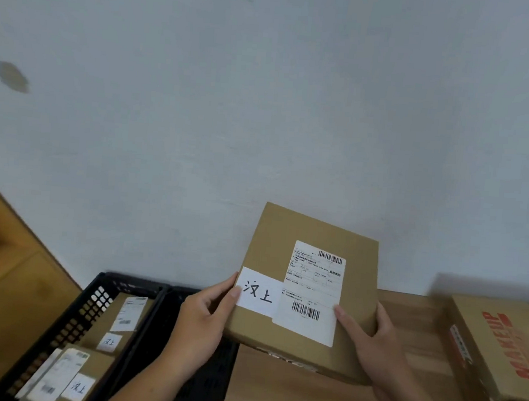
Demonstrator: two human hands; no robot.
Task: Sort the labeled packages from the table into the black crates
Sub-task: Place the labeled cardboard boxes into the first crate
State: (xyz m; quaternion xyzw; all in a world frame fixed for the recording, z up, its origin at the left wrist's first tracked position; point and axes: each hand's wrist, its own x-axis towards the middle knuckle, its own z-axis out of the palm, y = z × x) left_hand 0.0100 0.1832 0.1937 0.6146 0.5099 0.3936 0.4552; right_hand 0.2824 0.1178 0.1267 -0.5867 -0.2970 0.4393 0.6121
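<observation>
Wood-grain table (273,397) fills the near edge under your forearms, and both wrists are cut off by the bottom of the frame. Just below your left hand (198,318) sits a black crate (207,382); your forearm covers part of it and its inside is too dark to tell what it holds. Further out to the left of that hand is a second black crate (83,309), cut off at the bottom. It holds two brown parcels lying flat, a near parcel (98,364) and a far parcel (140,314), each with a printed slip and a small white handwritten tag.

Between your hands you hold the package (273,239) up off the table, tilted toward you. Your left hand grips its left edge, thumb on the white handwritten tag (259,291); your right hand (369,335) grips the right edge, thumb on the front beside the shipping label (313,292). The fingers of both hands are hidden behind the cardboard. The label's fine print is too small to read.

Out past your right hand a box with red lettering (498,345) rests on the table, blurred and cut by the frame edge. Behind the package is a pale wall (264,105), with a blurred dark smudge (12,76) far up to the left.
</observation>
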